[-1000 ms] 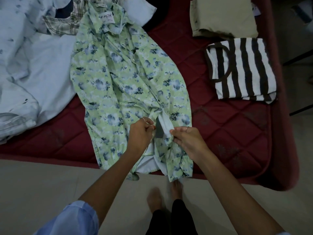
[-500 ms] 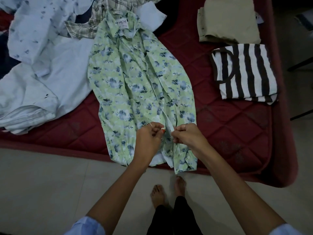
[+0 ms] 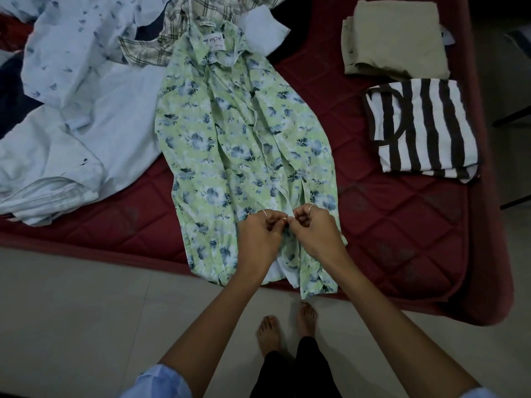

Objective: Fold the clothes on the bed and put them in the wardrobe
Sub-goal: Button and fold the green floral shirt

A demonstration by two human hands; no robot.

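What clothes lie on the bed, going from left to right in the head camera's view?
Pale blue shirts → green floral shirt, pinched by the left hand and right hand → folded striped top.

The room I'm working in is dim and evenly lit, with no glare and only faint, soft shadows under my arms on the pale floor [image 3: 71, 311]. The wide lens bows the bed [image 3: 431, 239] edge and darkens the far right corner. Focus stays fairly sharp, slightly soft toward the edges.
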